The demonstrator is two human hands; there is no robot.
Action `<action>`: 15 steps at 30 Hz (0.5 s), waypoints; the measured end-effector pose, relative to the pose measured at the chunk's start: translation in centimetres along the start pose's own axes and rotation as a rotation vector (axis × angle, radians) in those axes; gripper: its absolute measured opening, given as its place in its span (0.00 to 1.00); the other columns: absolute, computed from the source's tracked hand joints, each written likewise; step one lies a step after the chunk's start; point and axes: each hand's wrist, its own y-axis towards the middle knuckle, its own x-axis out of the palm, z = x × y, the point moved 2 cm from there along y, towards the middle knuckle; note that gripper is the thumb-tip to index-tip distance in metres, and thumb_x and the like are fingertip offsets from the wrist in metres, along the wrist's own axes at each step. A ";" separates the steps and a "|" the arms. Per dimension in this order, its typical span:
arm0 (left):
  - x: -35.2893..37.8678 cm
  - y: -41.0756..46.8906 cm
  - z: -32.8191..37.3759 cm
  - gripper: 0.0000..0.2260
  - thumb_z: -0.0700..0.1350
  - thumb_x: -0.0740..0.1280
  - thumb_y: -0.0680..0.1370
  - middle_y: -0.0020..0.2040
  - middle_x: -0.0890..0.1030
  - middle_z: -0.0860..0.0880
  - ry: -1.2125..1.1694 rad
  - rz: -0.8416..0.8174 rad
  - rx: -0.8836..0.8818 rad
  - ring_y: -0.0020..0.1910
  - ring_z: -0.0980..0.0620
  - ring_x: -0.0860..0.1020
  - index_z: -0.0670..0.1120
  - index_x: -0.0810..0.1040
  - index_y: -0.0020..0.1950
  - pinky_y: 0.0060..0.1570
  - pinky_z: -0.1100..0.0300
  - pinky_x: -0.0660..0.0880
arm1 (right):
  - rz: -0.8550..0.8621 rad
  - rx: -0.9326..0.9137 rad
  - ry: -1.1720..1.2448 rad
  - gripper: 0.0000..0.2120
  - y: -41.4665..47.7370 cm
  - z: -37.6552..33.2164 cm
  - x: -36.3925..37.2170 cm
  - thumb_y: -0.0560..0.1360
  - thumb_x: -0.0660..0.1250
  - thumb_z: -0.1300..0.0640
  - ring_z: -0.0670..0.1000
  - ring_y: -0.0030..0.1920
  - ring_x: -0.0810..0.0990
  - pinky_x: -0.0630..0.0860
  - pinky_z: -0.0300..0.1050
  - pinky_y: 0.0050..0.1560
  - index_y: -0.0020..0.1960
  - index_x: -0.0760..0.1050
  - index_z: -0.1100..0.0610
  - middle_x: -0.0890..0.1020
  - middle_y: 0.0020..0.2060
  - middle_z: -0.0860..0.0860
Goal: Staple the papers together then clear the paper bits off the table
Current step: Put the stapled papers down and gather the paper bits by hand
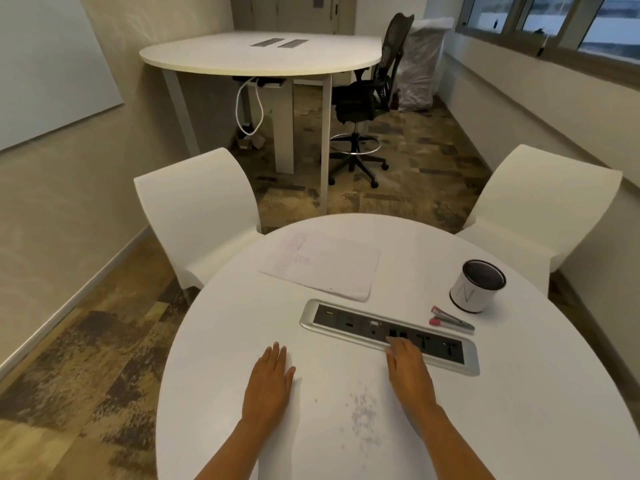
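Observation:
A stack of white papers (pixel 323 266) lies flat on the far side of the round white table (pixel 221 323). A red and silver stapler (pixel 450 319) lies to the right, near a small white bin with a dark inside (pixel 477 286). Small grey paper bits (pixel 362 410) are scattered on the near part of the table, between my arms. My left hand (pixel 269 379) rests flat on the table with straight fingers. My right hand (pixel 408 367) lies flat too, its fingertips touching the edge of the power socket panel (pixel 446 358). Neither hand holds anything.
Two white chairs (pixel 197 209) (pixel 540 206) stand at the far side of the table. Beyond them are a taller white table (pixel 263 53), a black office chair (pixel 367 98) and a clear plastic bag (pixel 420 64). A whiteboard (pixel 45 64) hangs on the left wall.

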 end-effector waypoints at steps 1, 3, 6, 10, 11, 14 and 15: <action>0.4 -1.3 0.4 0.24 0.51 0.48 0.82 0.78 0.48 0.50 -0.023 -0.005 0.003 0.77 0.54 0.47 0.46 0.49 0.77 0.73 0.62 0.42 | -0.013 0.008 0.010 0.16 -1.0 0.4 -0.3 0.81 0.55 0.59 0.54 0.67 0.69 0.65 0.45 0.68 0.67 0.69 0.60 0.72 0.66 0.56; 1.2 -3.9 1.2 0.24 0.51 0.48 0.82 0.78 0.48 0.51 -0.049 -0.007 0.005 0.76 0.55 0.47 0.47 0.49 0.77 0.72 0.63 0.42 | -0.038 0.015 0.012 0.16 -3.3 1.4 -0.6 0.81 0.55 0.58 0.53 0.68 0.68 0.64 0.45 0.69 0.68 0.68 0.59 0.72 0.67 0.55; 2.7 -7.3 2.3 0.23 0.52 0.49 0.82 0.78 0.48 0.52 -0.079 -0.005 -0.003 0.76 0.56 0.47 0.48 0.50 0.77 0.72 0.64 0.43 | -0.105 0.011 -0.026 0.18 -6.1 2.4 -0.6 0.81 0.55 0.57 0.52 0.69 0.67 0.63 0.42 0.70 0.70 0.65 0.59 0.70 0.68 0.55; 4.2 -10.7 4.0 0.23 0.52 0.49 0.82 0.78 0.48 0.53 -0.111 -0.003 -0.008 0.76 0.57 0.47 0.49 0.51 0.77 0.72 0.66 0.43 | -0.213 -0.058 -0.103 0.21 -8.8 3.0 -0.2 0.81 0.54 0.55 0.50 0.72 0.63 0.59 0.39 0.72 0.73 0.61 0.56 0.64 0.72 0.52; 4.4 -11.4 4.4 0.23 0.52 0.50 0.82 0.78 0.49 0.53 -0.123 0.003 -0.011 0.76 0.57 0.47 0.49 0.52 0.77 0.72 0.66 0.43 | -0.236 -0.079 -0.097 0.21 -9.3 2.8 0.0 0.81 0.54 0.55 0.49 0.72 0.62 0.58 0.39 0.72 0.73 0.60 0.55 0.63 0.73 0.51; 4.9 -13.2 5.6 0.23 0.52 0.50 0.82 0.77 0.50 0.54 -0.126 0.012 -0.017 0.76 0.57 0.48 0.49 0.54 0.76 0.72 0.66 0.44 | -0.298 -0.196 -0.141 0.21 -10.9 2.3 0.4 0.81 0.55 0.54 0.48 0.72 0.62 0.60 0.38 0.71 0.73 0.60 0.53 0.62 0.73 0.50; 5.0 -13.7 5.8 0.22 0.51 0.50 0.82 0.77 0.50 0.54 -0.132 0.014 -0.024 0.76 0.57 0.48 0.49 0.54 0.76 0.72 0.66 0.44 | -0.317 -0.242 -0.163 0.21 -11.3 2.1 0.7 0.81 0.55 0.54 0.48 0.72 0.62 0.60 0.39 0.70 0.73 0.61 0.52 0.63 0.73 0.50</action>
